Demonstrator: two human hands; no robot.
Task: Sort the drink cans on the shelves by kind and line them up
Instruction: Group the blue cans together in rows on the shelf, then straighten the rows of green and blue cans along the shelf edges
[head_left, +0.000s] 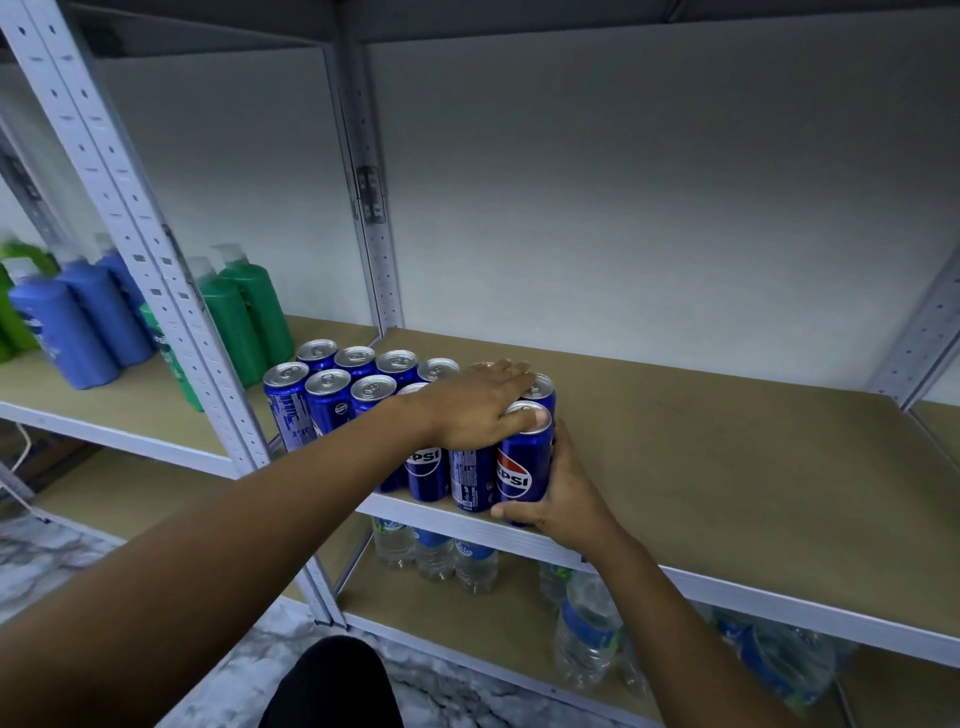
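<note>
A: Where the shelf (727, 467) meets its front edge, how is the gripped can (522, 467) set?

B: It is stood upright, long axis vertical, pull-tab end up; the logo is turned toward the camera; it is placed at the right front corner of the cans (363, 395), touching the neighbour on its left.

A: How many cans can be counted?

B: Four tops are seen in the back row, three in the next row before the arm hides the rest, and three bodies along the front edge; one more top is seen behind the gripped can; at least eleven are made out, all blue, all upright; the full number cannot be told, since some are covered by the left hand (478, 410).

A: And the hands?

B: The left hand is laid flat over the tops, fingers straight and close together, thumb tip resting on the gripped can's rim; the right hand (561, 499) is wrapped round that can's lower right side, thumb across the base at the front, the other fingers curled behind and mostly hidden.

A: What else is shown?

B: Green and blue bottles (104, 322) are stood on the left shelf; water bottles (436, 556) are kept on the shelf below.
</note>
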